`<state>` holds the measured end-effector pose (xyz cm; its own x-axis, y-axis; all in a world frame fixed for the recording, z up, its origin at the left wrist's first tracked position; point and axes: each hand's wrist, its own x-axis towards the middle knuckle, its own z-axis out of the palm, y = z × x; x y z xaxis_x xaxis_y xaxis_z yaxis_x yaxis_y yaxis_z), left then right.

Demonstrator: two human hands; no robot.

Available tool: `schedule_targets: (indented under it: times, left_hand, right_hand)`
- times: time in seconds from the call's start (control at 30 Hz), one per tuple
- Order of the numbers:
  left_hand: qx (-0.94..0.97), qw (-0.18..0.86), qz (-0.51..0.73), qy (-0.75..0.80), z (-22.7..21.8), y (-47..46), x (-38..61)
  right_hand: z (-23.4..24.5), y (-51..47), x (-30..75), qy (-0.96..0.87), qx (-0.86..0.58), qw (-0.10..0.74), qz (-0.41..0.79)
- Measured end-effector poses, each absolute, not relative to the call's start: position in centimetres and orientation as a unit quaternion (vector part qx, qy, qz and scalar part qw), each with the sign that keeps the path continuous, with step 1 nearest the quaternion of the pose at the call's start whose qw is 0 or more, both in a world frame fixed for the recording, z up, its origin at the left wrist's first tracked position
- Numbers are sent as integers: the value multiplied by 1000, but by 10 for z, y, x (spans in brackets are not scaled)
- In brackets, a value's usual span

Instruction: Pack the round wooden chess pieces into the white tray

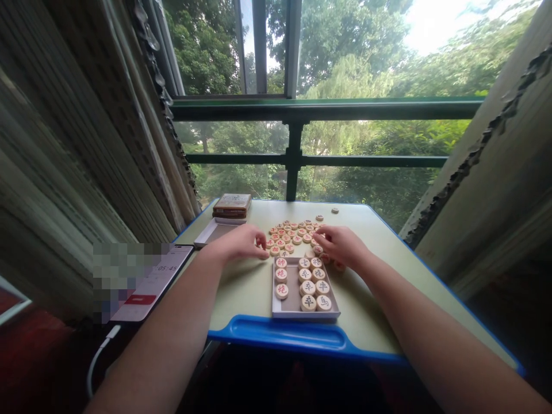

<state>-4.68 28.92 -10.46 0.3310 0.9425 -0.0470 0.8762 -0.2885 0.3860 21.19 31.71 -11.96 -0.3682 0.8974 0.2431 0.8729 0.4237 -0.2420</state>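
Observation:
Wooden xiangqi pieces [297, 240] with red and black characters lie in a loose group on the table. My left hand [244, 241] is at the group's left edge, fingers bent, the thumb apart from them and nothing visible between. At the right side of the group, my right hand [340, 242] has its thumb and finger together over the pieces; what they grip is partly hidden. In front of both hands sits a shallow open box [294, 312]. Three red pieces [281, 275] line its left side, and two columns of black pieces [307, 287] fill its right side.
A second shallow tray [211, 230] and a small stacked box [232, 205] stand at the back left. Two pieces [334, 211] lie far back. A phone [150, 284] with a white cable [101, 348] is left of the blue-edged table [371, 322]. Curtains flank the railed window.

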Motion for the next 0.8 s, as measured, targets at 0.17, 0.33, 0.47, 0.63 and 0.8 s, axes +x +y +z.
schedule_targets:
  times: [0.17,0.33,0.47,0.63,0.8]
  left_hand:
    - [791,193,69,576,-107,289,-47]
    - [807,223,69,543,-104,287,-47]
    - [804,225,102,541,-105,288,-48]
    - [789,225,115,559,-112,293,-53]
    - [776,252,110,568,-114,294,-54]
  right_hand:
    - [-121,318,212,-825,-545,140,54]
    - [-123,320,212,-838,-524,144,42]
    - [-127,324,215,-837,-520,164,38]
    - [-126,328,221,-815,-538,214,25]
    - [-130,326,220,-809,-547,215,21]
